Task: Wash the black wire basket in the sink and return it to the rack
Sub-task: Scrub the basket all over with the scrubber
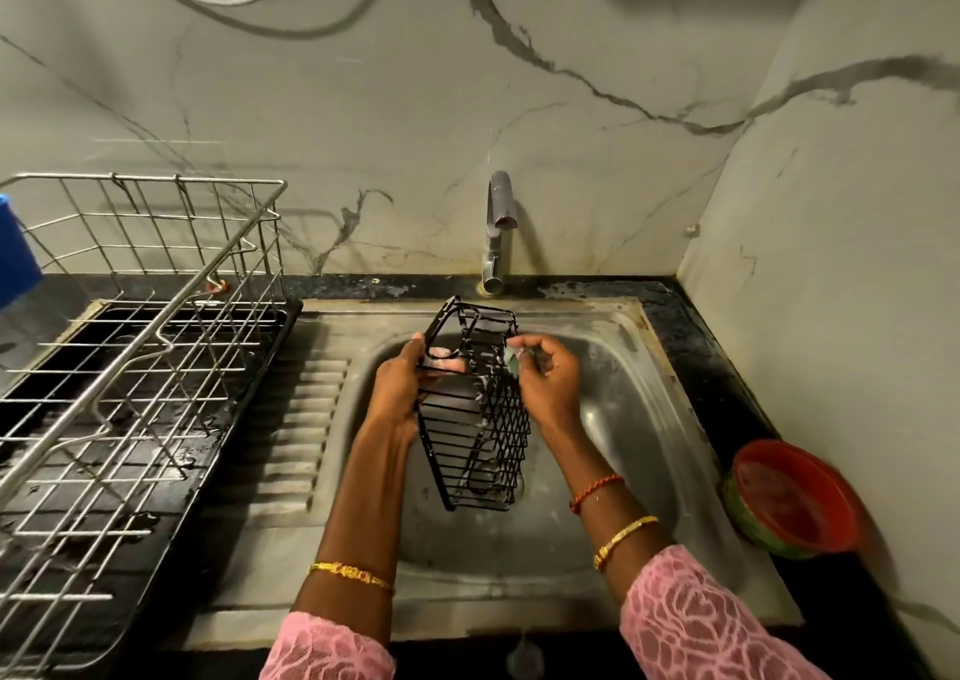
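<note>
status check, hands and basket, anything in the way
Left hand grips black wire basket over the sink. Right hand pinches a scrubber against its top. Tap shows no water. Rack left, path unobstructed.

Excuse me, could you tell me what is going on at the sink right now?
A person is scrubbing the black wire basket over the steel sink. The left hand grips its side, while the right hand pinches a small scrubber against the soapy wires. The tap is not running. The dish rack stands on the left.
</note>
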The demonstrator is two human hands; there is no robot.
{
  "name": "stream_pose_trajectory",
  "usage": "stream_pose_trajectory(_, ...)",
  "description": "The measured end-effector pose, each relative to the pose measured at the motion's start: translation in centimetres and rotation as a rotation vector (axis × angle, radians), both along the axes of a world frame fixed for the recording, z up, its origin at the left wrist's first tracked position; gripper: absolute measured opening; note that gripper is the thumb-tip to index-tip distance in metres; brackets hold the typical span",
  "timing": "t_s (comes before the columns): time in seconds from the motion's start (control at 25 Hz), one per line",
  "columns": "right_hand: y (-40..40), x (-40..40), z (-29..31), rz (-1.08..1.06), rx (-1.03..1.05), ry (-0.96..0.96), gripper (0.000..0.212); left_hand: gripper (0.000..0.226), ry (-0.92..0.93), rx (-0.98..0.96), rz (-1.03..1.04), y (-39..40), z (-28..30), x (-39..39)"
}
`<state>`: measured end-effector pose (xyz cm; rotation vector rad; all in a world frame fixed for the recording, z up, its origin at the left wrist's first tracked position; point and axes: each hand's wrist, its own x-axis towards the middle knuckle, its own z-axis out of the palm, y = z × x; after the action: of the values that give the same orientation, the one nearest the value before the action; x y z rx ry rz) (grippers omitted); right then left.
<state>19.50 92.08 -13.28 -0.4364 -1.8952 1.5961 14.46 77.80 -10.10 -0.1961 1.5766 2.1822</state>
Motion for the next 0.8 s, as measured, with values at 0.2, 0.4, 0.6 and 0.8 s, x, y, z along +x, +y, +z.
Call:
stream_pose_trajectory(0.2, -2.4, 2.0, 1.1, 0.032, -0.063, 0.161, 0.013, 0.028, 0.012, 0.059, 0.107, -0.2, 0.1, -0.8)
stream_pose_trajectory(0.4, -4.9, 4.3, 0.3, 0.125, 0.065, 0.244, 0.017, 0.028, -0.042, 0.157, 0.19, -0.8, -0.1, -0.9)
stream_pose_trajectory(0.6, -3.9, 3.9, 0.6, 0.148, 0.336, 0.224, 0.026, 0.029, -0.125, 0.335, 0.089, -1.7, -1.2, -1.4)
stream_pose_trajectory(0.8, -2.1, 1.2, 3.5, 0.192, 0.338, 0.173, 0.031, 0.024, -0.125, 0.333, -0.008, -2.4, -2.2, -1.8)
